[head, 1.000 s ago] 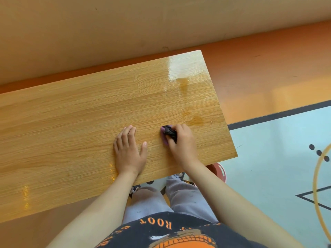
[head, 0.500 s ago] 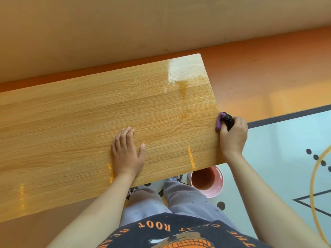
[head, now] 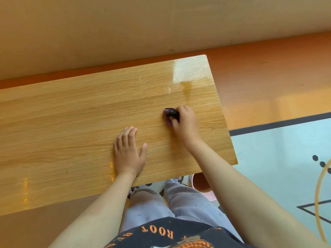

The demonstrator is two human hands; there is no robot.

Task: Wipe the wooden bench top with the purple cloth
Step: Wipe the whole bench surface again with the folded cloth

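The wooden bench top fills the middle of the view, its right end near the centre right. My right hand presses a small bunched purple cloth with a dark patch onto the wood, a little in from the right end. Only the cloth's left part shows beyond my fingers. My left hand lies flat on the bench near its front edge, fingers spread, holding nothing. A wet sheen shows on the far right corner of the wood.
A pink bucket stands on the floor under the bench's front right corner, partly hidden by my right arm. A beige wall runs behind the bench. Orange floor and a pale blue mat lie to the right.
My right hand swept the cloth from mid-bench out to the right end edge, then back left onto the top. My left hand has stayed flat in place.
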